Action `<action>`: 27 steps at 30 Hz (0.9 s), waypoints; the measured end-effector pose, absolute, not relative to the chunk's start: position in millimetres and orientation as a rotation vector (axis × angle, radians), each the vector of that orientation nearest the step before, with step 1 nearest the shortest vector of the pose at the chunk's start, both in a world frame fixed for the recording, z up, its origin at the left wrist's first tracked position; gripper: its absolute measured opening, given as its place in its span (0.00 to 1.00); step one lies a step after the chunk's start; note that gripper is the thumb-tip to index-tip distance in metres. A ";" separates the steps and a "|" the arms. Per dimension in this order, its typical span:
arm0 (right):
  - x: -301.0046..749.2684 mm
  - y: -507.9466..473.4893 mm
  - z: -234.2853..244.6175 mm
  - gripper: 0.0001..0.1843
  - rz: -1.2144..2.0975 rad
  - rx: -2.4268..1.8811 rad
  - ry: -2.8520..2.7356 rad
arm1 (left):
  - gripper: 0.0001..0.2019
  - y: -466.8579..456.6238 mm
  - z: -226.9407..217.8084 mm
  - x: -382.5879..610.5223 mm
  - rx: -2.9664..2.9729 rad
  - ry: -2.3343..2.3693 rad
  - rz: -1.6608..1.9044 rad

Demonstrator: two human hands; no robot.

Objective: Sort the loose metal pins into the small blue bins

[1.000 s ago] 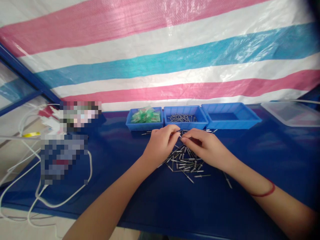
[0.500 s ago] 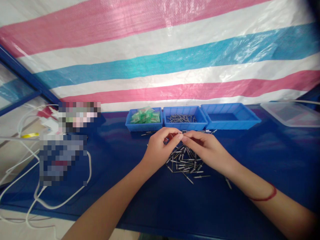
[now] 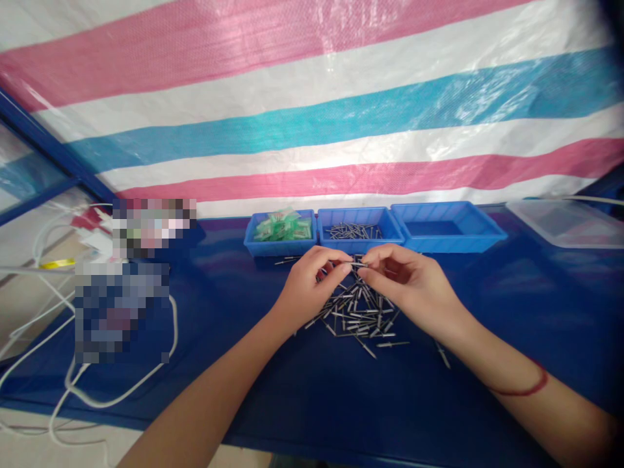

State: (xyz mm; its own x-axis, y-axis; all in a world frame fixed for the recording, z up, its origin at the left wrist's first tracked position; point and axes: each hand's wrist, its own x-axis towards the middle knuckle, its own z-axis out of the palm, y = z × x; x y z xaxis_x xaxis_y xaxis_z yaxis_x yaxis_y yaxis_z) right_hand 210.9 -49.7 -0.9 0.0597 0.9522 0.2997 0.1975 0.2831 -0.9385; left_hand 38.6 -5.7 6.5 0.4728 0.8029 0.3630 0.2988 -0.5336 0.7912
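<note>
Above a loose pile of blind rivets [image 3: 363, 320], my left hand [image 3: 312, 279] and my right hand [image 3: 414, 279] face each other with fingertips pinched. Between them a thin metal blind rivet [image 3: 359, 264] lies roughly level, its left end in my left fingers and its right end in my right fingers. Whether more rivets are tucked in my left palm is hidden. A few single rivets lie apart from the pile, one of them below my right wrist [image 3: 442, 355].
Behind my hands stand three blue bins: one with green-printed plastic packets [image 3: 283, 225], one holding rivets [image 3: 354, 231], and an empty one [image 3: 448, 227]. A clear plastic lid [image 3: 565, 224] lies at the right. White cables [image 3: 121, 400] and blurred-out items occupy the left.
My right hand has moved slightly right and its fingertips have parted from my left ones, so the rivet between them now shows. The pile looks the same.
</note>
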 end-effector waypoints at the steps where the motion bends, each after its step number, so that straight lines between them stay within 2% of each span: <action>1: 211.1 -50.5 -0.3 0.07 0.818 -1.151 -1.423 | 0.07 -4.8 6.5 37.9 2.081 0.895 0.959; 10: 211.6 -59.3 13.2 0.12 0.522 -1.291 -1.693 | 0.12 -3.9 7.2 36.1 2.236 0.707 0.758; 15: 223.5 -42.2 12.2 0.09 0.481 -1.262 -1.570 | 0.14 -5.8 12.0 31.8 2.245 0.892 0.740; 19: 236.0 -17.4 17.6 0.09 0.201 -1.406 -1.570 | 0.14 -0.9 15.4 20.2 2.371 1.077 0.680; 23: 242.8 4.5 21.0 0.11 -0.121 -1.533 -1.800 | 0.13 3.3 20.9 10.8 2.568 1.215 0.537; 27: 240.7 4.7 19.9 0.15 -0.254 -1.588 -1.894 | 0.13 4.4 26.7 5.3 2.682 1.308 0.396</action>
State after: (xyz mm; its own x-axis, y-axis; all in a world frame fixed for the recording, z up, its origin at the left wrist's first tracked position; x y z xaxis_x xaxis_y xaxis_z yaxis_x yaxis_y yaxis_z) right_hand 240.7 4.7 19.9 -0.0603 0.8105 0.5826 0.9354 0.2497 -0.2504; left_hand 5.3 4.4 26.7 0.5896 0.7882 0.1763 0.7536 -0.6154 0.2312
